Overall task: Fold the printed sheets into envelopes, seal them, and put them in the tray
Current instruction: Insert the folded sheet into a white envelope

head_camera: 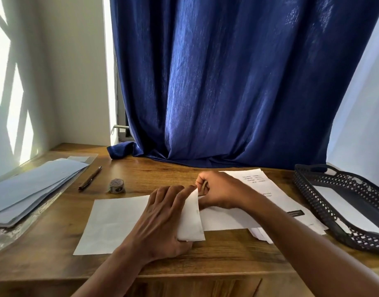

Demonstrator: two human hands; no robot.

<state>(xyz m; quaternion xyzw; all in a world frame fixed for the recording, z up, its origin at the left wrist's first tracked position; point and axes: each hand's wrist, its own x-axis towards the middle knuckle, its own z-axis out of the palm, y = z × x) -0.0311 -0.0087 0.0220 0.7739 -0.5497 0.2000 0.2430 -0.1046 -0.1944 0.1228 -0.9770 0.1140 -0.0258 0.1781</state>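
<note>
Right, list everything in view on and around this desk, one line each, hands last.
Desk: one, brown wood, under everything.
Sheet being folded: one, white, centre of the desk, its right edge lifted.
Printed sheets: a stack, count unclear, white with dark print, right of centre.
Tray: one, black mesh, far right, white paper inside.
Pale blue sheets: a fanned pile, count unclear, far left, on a clear sleeve.
Pen: one, brown, right of the blue pile.
Tape roll: one, patterned, right of the pen.
Curtain: one, dark blue, behind the desk.
Left hand: flat on the sheet, thumb under the lifted flap.
Right hand: pinching the flap's top corner.
</note>
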